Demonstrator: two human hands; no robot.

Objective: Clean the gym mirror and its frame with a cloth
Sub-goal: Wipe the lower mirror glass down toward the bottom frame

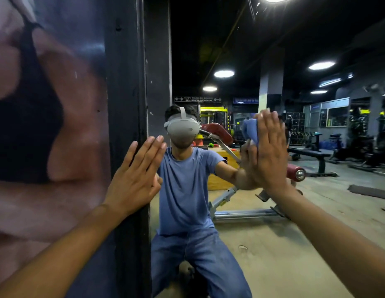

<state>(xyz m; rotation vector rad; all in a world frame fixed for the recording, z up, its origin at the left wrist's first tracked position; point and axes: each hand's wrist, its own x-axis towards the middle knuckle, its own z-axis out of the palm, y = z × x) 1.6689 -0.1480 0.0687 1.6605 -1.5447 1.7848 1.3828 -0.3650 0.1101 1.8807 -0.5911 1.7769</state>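
The gym mirror (273,244) fills the right part of the view, bounded on its left by a dark vertical frame (127,82). My left hand (134,179) lies flat with straight fingers across the frame's edge and the glass. My right hand (270,147) presses a blue cloth (249,129) flat against the mirror at head height, fingers straight and pointing up. Only the cloth's left part shows past my palm. The glass reflects a person in a blue shirt and both hands.
A wall with a large pink and dark printed picture (47,125) stands left of the frame. Reflected in the glass are weight benches, a red padded bench, racks, a pillar and ceiling lights behind me.
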